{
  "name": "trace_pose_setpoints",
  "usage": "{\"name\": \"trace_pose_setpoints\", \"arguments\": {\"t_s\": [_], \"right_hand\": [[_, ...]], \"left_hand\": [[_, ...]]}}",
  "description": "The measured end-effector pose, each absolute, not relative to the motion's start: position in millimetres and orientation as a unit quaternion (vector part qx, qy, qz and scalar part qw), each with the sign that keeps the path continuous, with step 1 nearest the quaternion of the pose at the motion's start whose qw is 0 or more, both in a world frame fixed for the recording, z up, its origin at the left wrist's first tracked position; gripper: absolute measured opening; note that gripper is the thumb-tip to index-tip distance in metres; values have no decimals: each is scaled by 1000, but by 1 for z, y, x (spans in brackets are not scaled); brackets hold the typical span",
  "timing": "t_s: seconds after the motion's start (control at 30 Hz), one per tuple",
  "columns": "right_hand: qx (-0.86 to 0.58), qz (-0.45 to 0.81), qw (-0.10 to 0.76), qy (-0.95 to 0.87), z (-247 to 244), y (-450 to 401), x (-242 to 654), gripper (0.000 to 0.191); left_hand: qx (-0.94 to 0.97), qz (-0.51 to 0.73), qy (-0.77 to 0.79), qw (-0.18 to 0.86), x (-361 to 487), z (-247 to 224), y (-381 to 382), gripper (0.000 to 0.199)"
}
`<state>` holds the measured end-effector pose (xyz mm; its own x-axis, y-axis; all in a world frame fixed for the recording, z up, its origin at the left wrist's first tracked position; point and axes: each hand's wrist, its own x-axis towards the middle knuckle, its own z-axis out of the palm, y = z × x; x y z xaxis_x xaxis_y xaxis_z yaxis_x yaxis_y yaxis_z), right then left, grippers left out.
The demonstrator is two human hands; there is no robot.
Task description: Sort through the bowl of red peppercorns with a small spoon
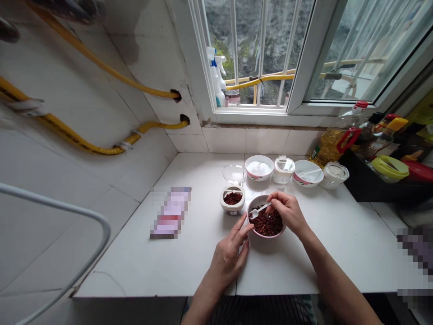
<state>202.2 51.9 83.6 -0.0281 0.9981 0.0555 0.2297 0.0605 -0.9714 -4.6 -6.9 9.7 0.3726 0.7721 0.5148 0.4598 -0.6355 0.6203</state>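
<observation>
A white bowl with a pink rim (269, 235) stands on the counter, filled with dark red flakes (269, 225) that look like dried chili. My left hand (230, 253) steadies this bowl, its fingers against the left side of the rim. Pinched in my right hand (287, 212) is a small white spoon (260, 210), its scoop low over the flakes at the bowl's left. Just left of the bowl sits a small seasoning jar (232, 206), its clear lid (234, 173) raised, with similar red flakes inside.
Behind stand a bowl of white grains (259, 167), a lidded jar (283, 169), a bowl with a white spoon (307, 174) and another jar (334, 175). A blurred purple packet (172, 212) lies left. An oil bottle (333, 140) and black bottle rack (358, 178) are at the right.
</observation>
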Motion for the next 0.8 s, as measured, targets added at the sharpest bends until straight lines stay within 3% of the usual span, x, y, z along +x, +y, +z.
{"name": "trace_pose_setpoints", "arguments": {"t_s": [0.2,0.6,0.8], "right_hand": [[-546,397,456,-580,85,52,203,14],[-518,453,488,-536,86,57,205,18],[-494,347,540,-587,100,52,182,17]], "left_hand": [[804,406,386,197,-4,9,-8,46],[805,408,387,189,-4,10,-7,47],[809,402,389,180,-4,9,-7,50]]}}
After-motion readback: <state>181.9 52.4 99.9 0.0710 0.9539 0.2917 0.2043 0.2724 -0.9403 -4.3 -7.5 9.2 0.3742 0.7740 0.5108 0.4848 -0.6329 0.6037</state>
